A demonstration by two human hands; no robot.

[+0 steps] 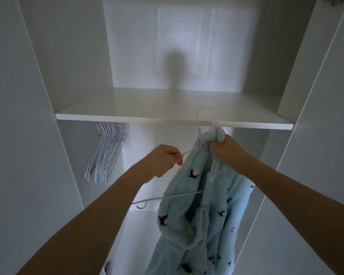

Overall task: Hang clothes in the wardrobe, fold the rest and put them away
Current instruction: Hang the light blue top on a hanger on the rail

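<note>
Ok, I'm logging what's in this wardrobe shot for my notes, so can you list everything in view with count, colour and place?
Fleece garment: one, light blue with small dark motifs, hanging low centre-right from the hands.
Hanger in hand: one, white, hook raised in front of the shelf edge, partly inside the garment.
Spare hangers: a bunch, exact count unclear, white, hanging under the shelf at left.
Loose hanger: one, greyish, lying low in the compartment behind the left forearm.
Shelf: one, white, across the middle.
Wardrobe: one, white, open.
Left hand: pinches the hanger's arm.
Right hand: grips the garment's neck.
</note>
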